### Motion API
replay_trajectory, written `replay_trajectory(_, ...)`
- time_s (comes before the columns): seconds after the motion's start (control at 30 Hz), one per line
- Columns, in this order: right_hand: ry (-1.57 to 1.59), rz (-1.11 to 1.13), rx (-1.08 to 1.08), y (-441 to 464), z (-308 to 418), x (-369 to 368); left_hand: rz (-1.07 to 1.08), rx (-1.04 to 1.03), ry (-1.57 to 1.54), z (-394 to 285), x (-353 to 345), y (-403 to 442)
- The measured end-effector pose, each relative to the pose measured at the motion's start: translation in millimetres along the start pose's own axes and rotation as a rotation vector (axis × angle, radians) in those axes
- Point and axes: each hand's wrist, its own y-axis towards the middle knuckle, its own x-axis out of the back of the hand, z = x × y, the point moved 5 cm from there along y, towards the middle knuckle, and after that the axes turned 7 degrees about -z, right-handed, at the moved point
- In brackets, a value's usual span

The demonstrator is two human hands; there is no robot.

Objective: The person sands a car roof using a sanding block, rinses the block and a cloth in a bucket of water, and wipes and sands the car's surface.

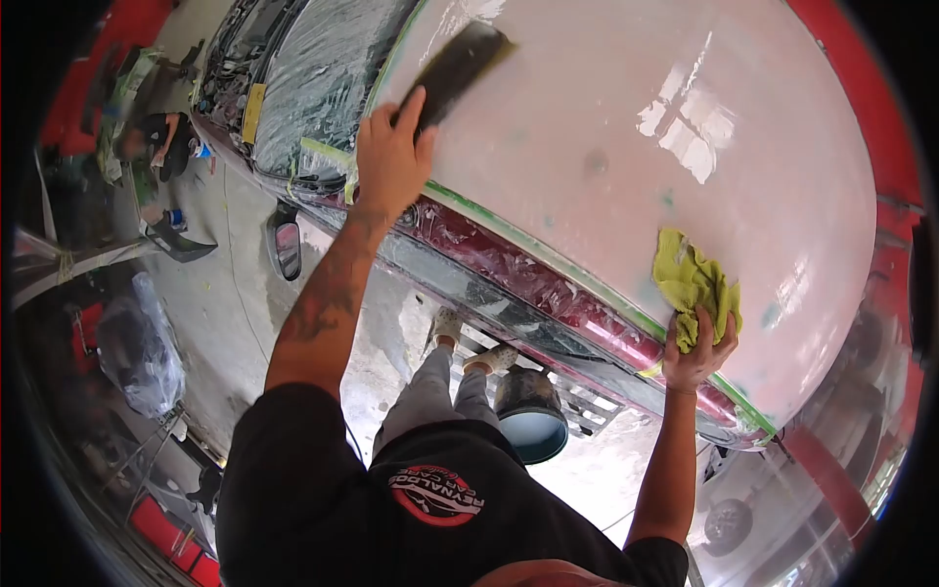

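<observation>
My left hand [391,161] grips a long dark sanding block [458,73] by its near end, and the block rests on the pale, wet car roof [587,108] near its front edge. To the right, my right hand [696,357] has its fingers pressed round a crumpled yellow-green cloth [690,274], which lies on the roof close to the side edge. Green masking tape [548,249] runs along that edge, above the dark red door frame.
A black bucket [531,435] of water stands on a slatted platform [582,401] by my feet. The side mirror [287,245] juts out at the left. Another person [168,142] is at the far left, near a loose bumper [181,240].
</observation>
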Motion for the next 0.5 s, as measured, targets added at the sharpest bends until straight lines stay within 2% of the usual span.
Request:
replay_trajectory(0.1, 0.002, 0.007, -0.012, -1, 0, 2, 0.02, 0.182, 0.045, 33, -30, 58)
replay_trajectory(0.3, -0.007, -0.001, -0.027, -2, -3, -2, 0.015, 0.04, 0.028, 11, 4, -9)
replay_trajectory(0.43, -0.005, 0.003, -0.006, -2, 0, 0, -0.027, 0.103, 0.063, 37, -25, 49)
replay_trajectory(0.5, -0.005, 0.006, -0.013, -3, 0, 2, -0.027, 0.106, 0.066, 35, -16, 32)
